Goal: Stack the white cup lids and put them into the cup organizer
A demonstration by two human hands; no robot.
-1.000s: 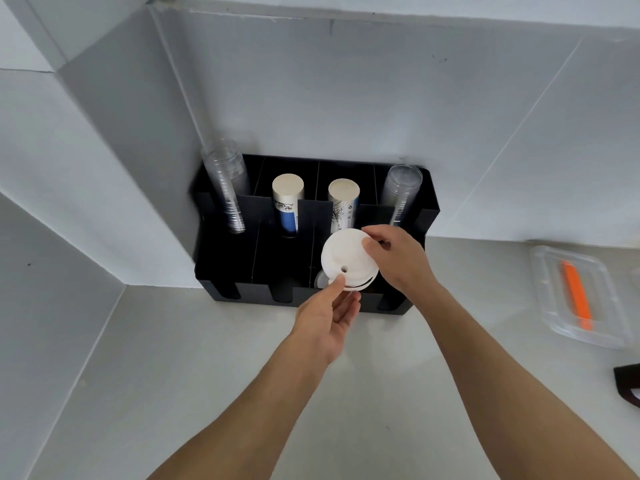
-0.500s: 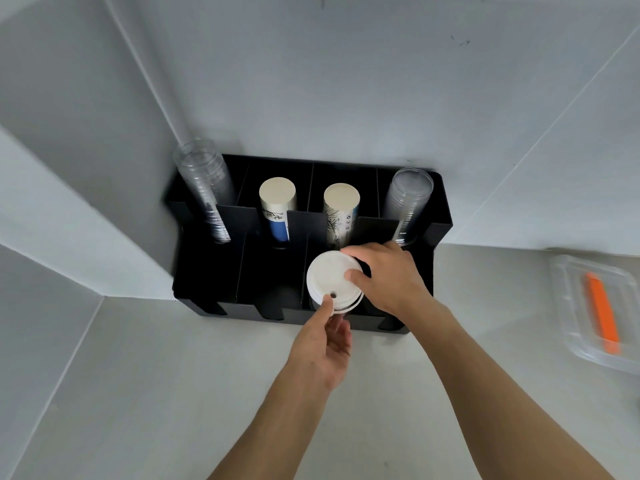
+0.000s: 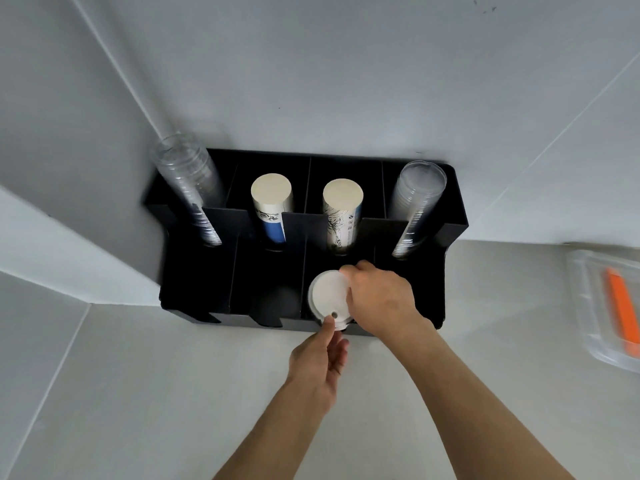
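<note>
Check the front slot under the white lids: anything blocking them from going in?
Nothing visible blocks it. The white lid stack, held by the right hand and left hand, sits at the third front slot of the black organizer. The slot's floor is hidden beneath the lids.

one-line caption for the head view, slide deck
Both hands lower white lids into black organizer's front slot.

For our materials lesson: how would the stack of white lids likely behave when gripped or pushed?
The white lids look like thin plastic, so probably light. Both the right hand and left hand steady them, so the stack may slide apart. Held on edge, these discs could roll if dropped.
</note>
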